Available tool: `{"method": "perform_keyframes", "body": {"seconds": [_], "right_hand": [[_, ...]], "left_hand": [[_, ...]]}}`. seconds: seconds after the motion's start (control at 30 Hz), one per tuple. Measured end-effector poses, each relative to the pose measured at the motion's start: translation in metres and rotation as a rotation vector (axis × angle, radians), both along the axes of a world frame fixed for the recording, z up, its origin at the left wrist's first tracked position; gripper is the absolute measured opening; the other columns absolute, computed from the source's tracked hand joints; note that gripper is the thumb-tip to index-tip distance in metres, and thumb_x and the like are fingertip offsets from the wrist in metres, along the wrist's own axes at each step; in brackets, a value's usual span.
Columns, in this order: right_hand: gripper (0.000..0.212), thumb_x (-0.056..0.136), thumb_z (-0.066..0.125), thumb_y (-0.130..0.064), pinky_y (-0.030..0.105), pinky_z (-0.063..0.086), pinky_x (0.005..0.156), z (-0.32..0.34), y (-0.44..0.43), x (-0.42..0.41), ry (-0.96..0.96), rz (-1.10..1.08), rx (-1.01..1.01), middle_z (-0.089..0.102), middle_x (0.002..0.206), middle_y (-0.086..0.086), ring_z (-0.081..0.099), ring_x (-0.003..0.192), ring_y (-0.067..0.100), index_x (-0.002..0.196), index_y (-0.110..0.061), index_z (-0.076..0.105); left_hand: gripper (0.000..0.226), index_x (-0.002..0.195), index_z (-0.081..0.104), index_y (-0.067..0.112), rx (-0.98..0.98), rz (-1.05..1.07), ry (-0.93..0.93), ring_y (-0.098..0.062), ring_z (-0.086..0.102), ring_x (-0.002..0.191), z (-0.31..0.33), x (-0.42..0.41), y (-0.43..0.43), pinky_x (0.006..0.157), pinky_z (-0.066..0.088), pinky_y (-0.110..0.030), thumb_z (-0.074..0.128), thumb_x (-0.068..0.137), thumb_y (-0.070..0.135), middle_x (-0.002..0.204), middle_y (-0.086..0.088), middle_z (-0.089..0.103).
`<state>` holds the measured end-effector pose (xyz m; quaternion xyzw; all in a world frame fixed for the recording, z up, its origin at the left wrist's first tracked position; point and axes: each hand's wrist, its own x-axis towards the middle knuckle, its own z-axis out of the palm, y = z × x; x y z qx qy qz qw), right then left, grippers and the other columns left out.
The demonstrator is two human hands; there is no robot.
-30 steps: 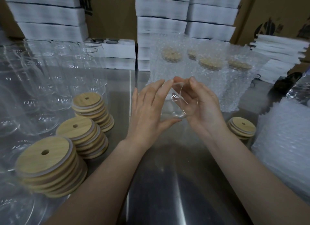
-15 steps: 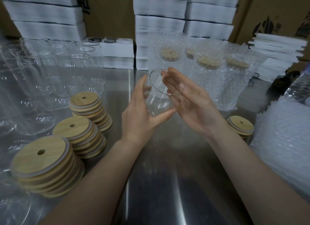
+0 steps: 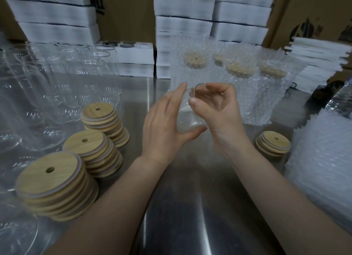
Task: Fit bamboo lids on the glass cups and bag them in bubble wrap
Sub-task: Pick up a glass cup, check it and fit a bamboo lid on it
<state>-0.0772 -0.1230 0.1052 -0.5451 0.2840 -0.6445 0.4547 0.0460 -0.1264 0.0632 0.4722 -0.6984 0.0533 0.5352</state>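
Note:
I hold a clear glass cup [image 3: 190,119] above the middle of the steel table [image 3: 190,207]. My left hand [image 3: 163,125] wraps its side from the left, thumb under the base. My right hand [image 3: 219,112] grips it from the right, thumb and fingers curled at the rim. No lid is on this cup. Three stacks of bamboo lids [image 3: 55,182] with centre holes stand at the left, and a short stack of lids [image 3: 274,142] lies at the right. Several bare glass cups [image 3: 62,87] crowd the far left.
Several lidded cups in bubble wrap bags [image 3: 236,79] stand behind my hands. A pile of flat bubble wrap bags [image 3: 322,159] lies at the right edge. White foam boxes [image 3: 182,22] and cardboard cartons [image 3: 122,13] are stacked along the back.
The cup has turned in my hands. My right hand went from lying flat against the cup's mouth to curling its fingers around the rim, and my left hand shifted lower along the side.

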Motion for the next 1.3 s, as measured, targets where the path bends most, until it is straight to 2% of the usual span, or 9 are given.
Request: {"method": "perform_keyframes", "body": {"seconds": [0.17,0.27,0.37,0.57,0.67,0.77,1.0,1.13,1.3], "right_hand": [[0.044,0.065,0.078,-0.03,0.041,0.056,0.094,0.005,0.001,-0.001,-0.104,-0.104,0.11,0.071,0.092,0.004,0.07,0.096,0.017,0.096,-0.012,0.052],[0.02,0.088,0.07,-0.026,0.043,0.055,0.095,0.004,-0.002,-0.005,-0.131,-0.126,0.165,0.073,0.098,0.013,0.07,0.104,0.025,0.088,-0.014,0.053],[0.018,0.102,0.05,-0.023,0.042,0.052,0.096,0.002,-0.007,-0.009,-0.186,-0.036,0.179,0.07,0.106,0.019,0.068,0.107,0.03,0.095,-0.008,0.057],[0.025,0.106,0.038,-0.027,0.035,0.05,0.102,-0.002,-0.011,-0.007,-0.135,0.044,0.147,0.066,0.108,0.005,0.063,0.111,0.018,0.115,-0.018,0.059],[0.011,0.101,0.048,-0.025,0.037,0.047,0.103,-0.01,-0.01,-0.004,0.124,-0.016,0.068,0.065,0.108,0.001,0.062,0.11,0.016,0.107,-0.022,0.057],[0.019,0.086,0.057,-0.025,0.032,0.05,0.095,-0.017,-0.006,-0.003,0.311,0.001,-0.051,0.06,0.117,0.007,0.061,0.114,0.02,0.105,-0.025,0.054],[0.055,0.069,0.075,-0.038,0.032,0.041,0.11,-0.02,-0.007,-0.006,0.497,0.082,-0.226,0.054,0.128,-0.022,0.052,0.127,0.004,0.119,-0.044,0.053],[0.078,0.062,0.08,-0.047,0.039,0.037,0.115,-0.024,-0.007,-0.003,0.665,0.022,-0.31,0.045,0.145,-0.016,0.041,0.138,0.006,0.13,-0.052,0.041],[0.083,0.061,0.081,-0.052,0.044,0.042,0.11,-0.023,-0.007,-0.002,0.741,-0.061,-0.367,0.045,0.146,-0.013,0.047,0.134,0.011,0.133,-0.05,0.039]], "left_hand": [[0.091,0.143,0.023,0.027,-0.053,-0.007,-0.162,-0.025,0.053,0.125,-0.003,-0.001,-0.006,0.098,0.045,-0.046,0.076,0.074,0.052,0.136,-0.01,0.054],[0.088,0.144,0.021,0.031,-0.026,-0.018,-0.187,-0.025,0.049,0.129,-0.001,-0.002,-0.005,0.102,0.042,-0.046,0.07,0.075,0.056,0.141,-0.01,0.051],[0.09,0.147,0.028,0.025,-0.039,-0.028,-0.139,-0.024,0.05,0.129,-0.001,-0.004,-0.003,0.102,0.044,-0.046,0.073,0.075,0.053,0.141,-0.009,0.052],[0.097,0.145,0.025,0.04,0.186,-0.117,0.502,0.0,0.057,0.117,0.005,-0.009,0.003,0.097,0.049,-0.029,0.075,0.065,0.063,0.131,0.013,0.057],[0.086,0.139,0.033,0.038,0.322,-0.292,0.902,-0.018,0.069,0.102,0.009,-0.008,-0.001,0.084,0.057,-0.036,0.075,0.067,0.057,0.115,0.002,0.066],[0.07,0.133,0.043,0.023,0.502,-0.501,1.214,-0.033,0.072,0.089,0.014,-0.005,-0.003,0.065,0.059,-0.043,0.067,0.078,0.058,0.11,-0.013,0.068],[0.094,0.144,0.038,0.021,0.767,-0.704,1.414,-0.038,0.071,0.096,0.015,0.009,-0.01,0.081,0.058,-0.05,0.044,0.069,0.077,0.115,-0.018,0.068],[0.09,0.14,0.044,0.016,0.85,-0.827,1.521,-0.039,0.069,0.101,0.01,0.009,-0.014,0.085,0.056,-0.054,0.045,0.078,0.08,0.121,-0.021,0.065],[0.088,0.137,0.051,0.014,0.905,-0.943,1.524,-0.04,0.065,0.11,0.005,0.01,-0.019,0.102,0.045,-0.058,0.05,0.078,0.079,0.12,-0.021,0.067]]}}
